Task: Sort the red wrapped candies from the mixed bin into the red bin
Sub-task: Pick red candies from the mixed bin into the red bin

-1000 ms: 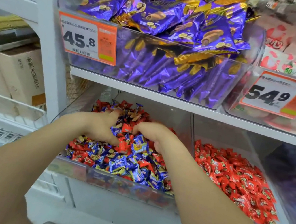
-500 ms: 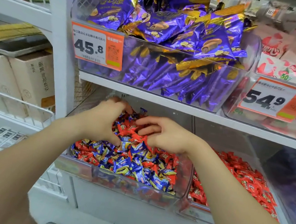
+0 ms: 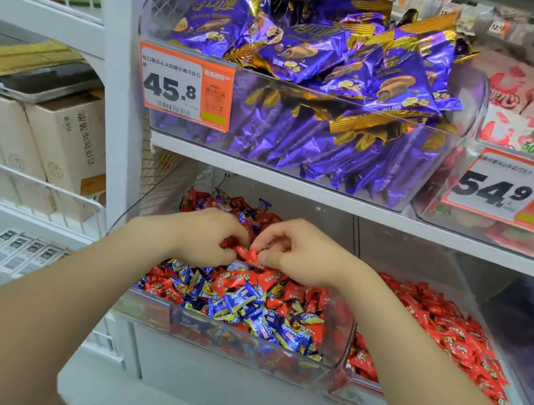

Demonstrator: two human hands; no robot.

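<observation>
A red wrapped candy [image 3: 248, 255] sits between the two hands, held just above the heap in the mixed bin [image 3: 236, 348]; the right hand [image 3: 299, 255] pinches its right end between thumb and curled forefinger, and the left hand [image 3: 208, 238], fingers curled in, meets its left end, with more red wrapper showing under those fingers; whether the left hand truly grips this piece or only touches it is hard to tell. The candy is small, shiny red, crinkled, with a twisted end; its print is too blurred to read.

Below the hands the mixed bin, a clear plastic tub, holds red and blue wrapped pieces jumbled together, blue thickest toward the front wall; just beside it on the right stands the red bin [image 3: 366, 389], filled with red pieces only.

A white shelf [image 3: 295, 186] runs over both bins; on it a clear tub carries purple packets [image 3: 315, 53] with gold edges and an orange price tag [image 3: 183, 89] reading 45.8; a second tag [image 3: 499, 188] to the right reads 54.9; pale cartons [image 3: 59, 143] stand at the far left.
</observation>
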